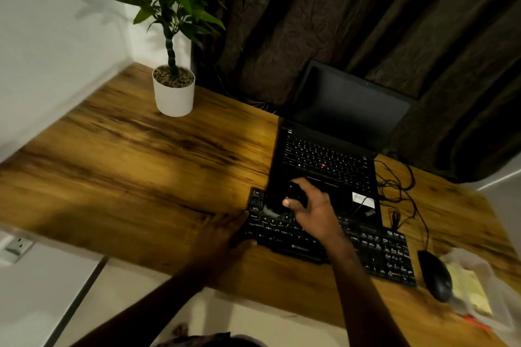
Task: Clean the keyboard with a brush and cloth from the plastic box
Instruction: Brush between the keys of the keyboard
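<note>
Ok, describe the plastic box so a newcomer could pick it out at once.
Follow the wooden desk to its near right corner, past the black keyboard. Just right of the black mouse sits the plastic box. It is the only see-through thing there, with a yellow cloth inside.

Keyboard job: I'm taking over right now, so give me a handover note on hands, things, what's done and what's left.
Right hand grips the brush, bristles on the left keys of the keyboard.
Left hand holds the keyboard's left end.
Cloth lies in the box by the mouse.
Done: brush out, brushing under way.
Left: other keys, then wiping.
</note>
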`<state>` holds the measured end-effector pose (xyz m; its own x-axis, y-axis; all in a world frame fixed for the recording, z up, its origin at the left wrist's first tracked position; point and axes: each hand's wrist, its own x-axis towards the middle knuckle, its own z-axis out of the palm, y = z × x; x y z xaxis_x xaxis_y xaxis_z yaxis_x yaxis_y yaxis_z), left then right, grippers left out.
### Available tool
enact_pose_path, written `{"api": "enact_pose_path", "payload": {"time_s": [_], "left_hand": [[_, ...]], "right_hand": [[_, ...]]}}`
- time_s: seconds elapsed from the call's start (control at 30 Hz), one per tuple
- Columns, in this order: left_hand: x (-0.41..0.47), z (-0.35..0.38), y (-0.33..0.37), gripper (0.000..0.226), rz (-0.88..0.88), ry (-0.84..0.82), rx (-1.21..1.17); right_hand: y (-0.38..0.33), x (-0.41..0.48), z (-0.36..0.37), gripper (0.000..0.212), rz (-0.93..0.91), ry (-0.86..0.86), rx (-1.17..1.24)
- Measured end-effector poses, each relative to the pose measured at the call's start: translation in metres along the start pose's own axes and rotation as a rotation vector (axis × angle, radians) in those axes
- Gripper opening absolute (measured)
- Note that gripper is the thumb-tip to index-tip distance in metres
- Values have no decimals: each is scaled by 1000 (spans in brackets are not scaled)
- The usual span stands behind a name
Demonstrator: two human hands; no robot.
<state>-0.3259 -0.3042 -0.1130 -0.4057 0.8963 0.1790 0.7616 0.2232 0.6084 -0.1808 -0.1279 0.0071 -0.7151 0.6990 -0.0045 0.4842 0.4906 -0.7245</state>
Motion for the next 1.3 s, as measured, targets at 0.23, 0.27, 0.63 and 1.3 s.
{"api": "enact_pose_path", "payload": {"time_s": [0.23,0.27,0.63,1.3], "left_hand": [[0,1,-1,75,-11,12,9],[0,2,-1,74,-13,17,15],[1,4,-2,72,-38,12,51],[-1,0,-1,73,-35,-28,51]], "right_hand": [[12,-7,-17,30,44,22,-81],[9,-4,-13,29,25,8,-78],[12,5,9,35,54,-27,-125],[28,-11,-6,36,59,13,-117]]}}
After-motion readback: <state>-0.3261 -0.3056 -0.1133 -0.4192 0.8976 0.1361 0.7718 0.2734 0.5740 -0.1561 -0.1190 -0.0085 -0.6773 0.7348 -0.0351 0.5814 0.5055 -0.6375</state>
